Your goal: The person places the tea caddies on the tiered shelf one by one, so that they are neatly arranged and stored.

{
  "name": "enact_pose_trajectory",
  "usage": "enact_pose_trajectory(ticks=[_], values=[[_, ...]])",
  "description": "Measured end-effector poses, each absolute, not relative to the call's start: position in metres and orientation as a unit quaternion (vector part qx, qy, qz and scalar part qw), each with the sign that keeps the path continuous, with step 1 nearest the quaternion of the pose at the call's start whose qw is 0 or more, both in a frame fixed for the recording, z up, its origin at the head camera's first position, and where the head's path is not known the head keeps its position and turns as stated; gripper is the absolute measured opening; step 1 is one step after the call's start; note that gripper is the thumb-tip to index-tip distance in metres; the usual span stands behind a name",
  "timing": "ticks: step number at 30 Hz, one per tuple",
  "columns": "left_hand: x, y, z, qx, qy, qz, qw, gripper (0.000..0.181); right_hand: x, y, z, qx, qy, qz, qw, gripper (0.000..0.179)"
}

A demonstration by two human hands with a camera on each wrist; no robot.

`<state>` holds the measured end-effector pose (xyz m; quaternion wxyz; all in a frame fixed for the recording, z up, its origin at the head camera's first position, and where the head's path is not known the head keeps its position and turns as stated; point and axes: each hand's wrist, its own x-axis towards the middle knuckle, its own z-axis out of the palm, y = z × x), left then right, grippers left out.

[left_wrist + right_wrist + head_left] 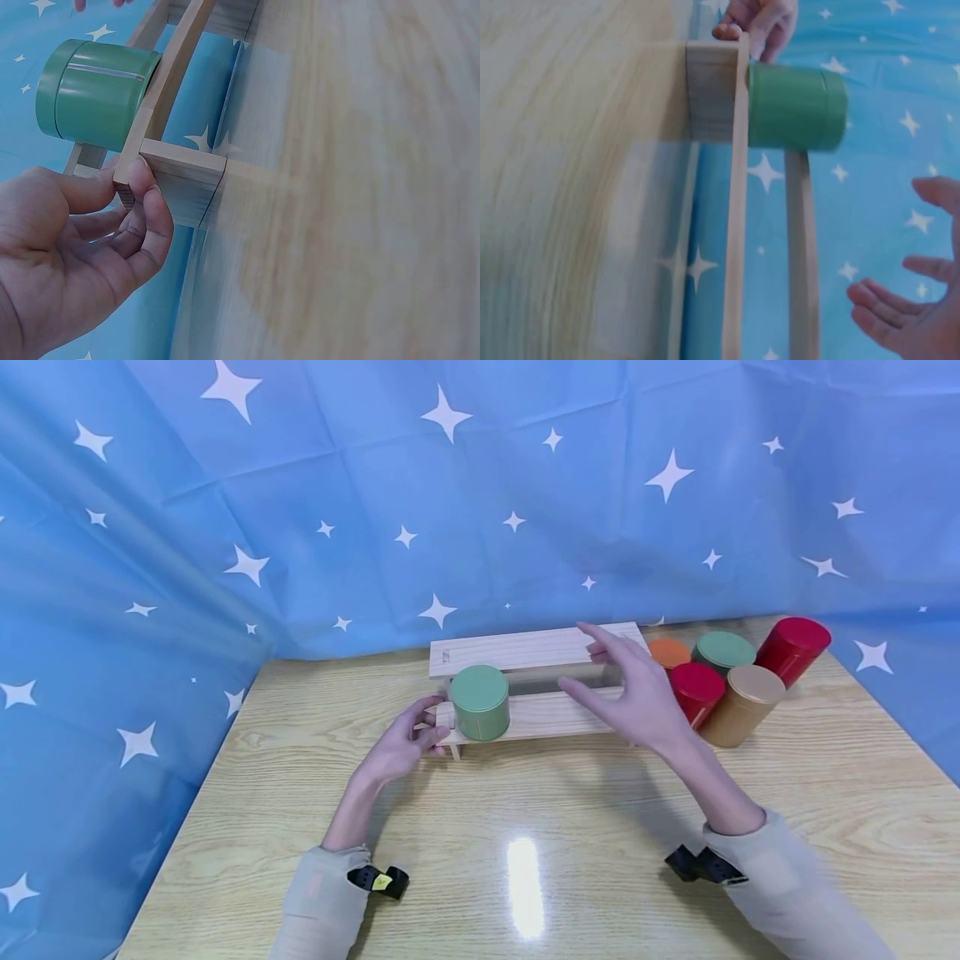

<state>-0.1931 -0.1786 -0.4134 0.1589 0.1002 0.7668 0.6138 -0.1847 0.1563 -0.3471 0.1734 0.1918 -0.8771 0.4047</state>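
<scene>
A two-tiered pale wooden rack (551, 716) stands on the table, with a round green tin (480, 703) upright on the left end of its lower front board. My left hand (400, 745) pinches the left end of that board; the left wrist view shows thumb and fingertips around the board end (124, 196), just beside the green tin (101, 94). Over the right part of the rack hovers my right hand (637, 697), thumb and fingers spread. Nothing is in its grasp, and in the right wrist view that hand (919, 311) is apart from the boards.
Right of the rack several tins stand close together: an orange one (667, 653), a green one (723, 649), a short red one (697, 692), a gold one (742, 708) and a taller red one (792, 650). Behind the table (315, 718) hangs a blue star-patterned cloth (375, 485).
</scene>
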Motion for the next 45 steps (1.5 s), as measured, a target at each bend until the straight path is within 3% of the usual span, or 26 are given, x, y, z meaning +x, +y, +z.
enact_pose_trajectory(ticks=[25,45], values=[[-0.194,-0.178,-0.413,0.105,0.768,0.612,0.160,0.057,-0.174,0.254,-0.333,0.094,-0.901,0.361,0.219,0.071],[-0.195,-0.179,-0.415,0.104,0.772,0.607,0.157,0.058,-0.163,0.320,-0.352,0.041,-0.925,0.337,0.171,0.068]])
